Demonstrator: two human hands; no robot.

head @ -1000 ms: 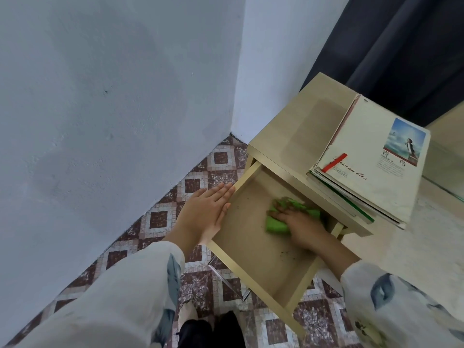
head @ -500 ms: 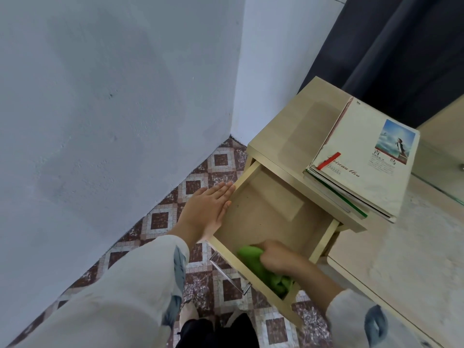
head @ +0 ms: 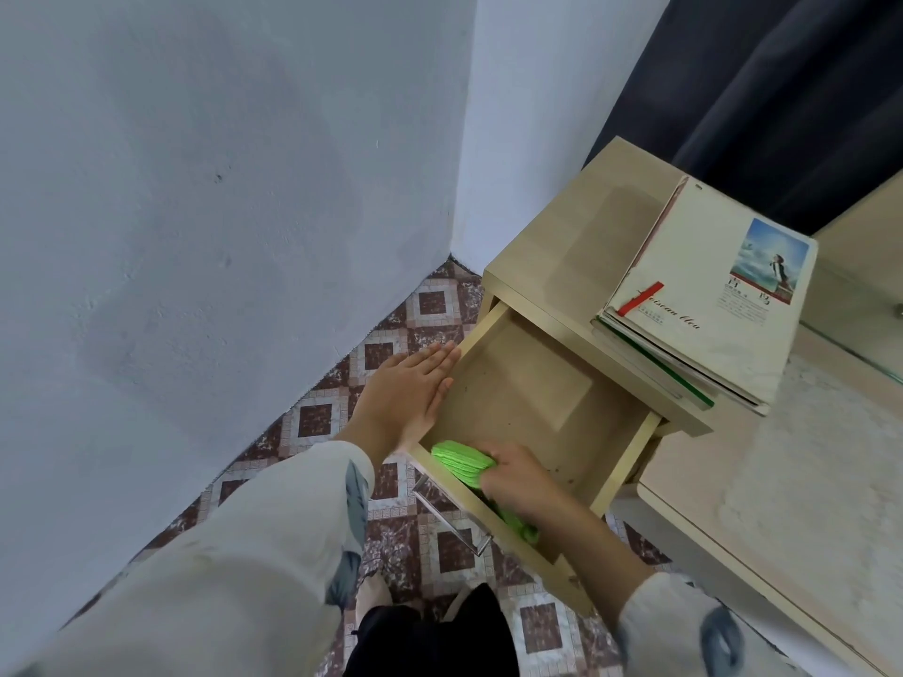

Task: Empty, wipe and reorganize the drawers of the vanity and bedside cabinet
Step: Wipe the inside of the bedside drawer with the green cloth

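Note:
The light wooden bedside cabinet point(head: 552, 237) stands in the wall corner with its top drawer point(head: 527, 398) pulled out and bare inside, a few dark specks on its floor. My right hand point(head: 520, 481) grips a bright green cloth point(head: 462, 456) and presses it into the drawer's near left corner, against the front panel. My left hand point(head: 408, 398) lies flat with straight fingers against the outside of the drawer's left wall.
A stack of books and magazines point(head: 703, 295) lies on the cabinet top, overhanging its front. A metal handle point(head: 452, 522) runs along the drawer front. A bed edge point(head: 782, 505) sits to the right, patterned floor tiles point(head: 312, 422) to the left, dark curtain point(head: 757, 90) behind.
My right hand drew the green cloth from the back right of the drawer to its near front edge, then slid it left into the near left corner. My left hand stayed put.

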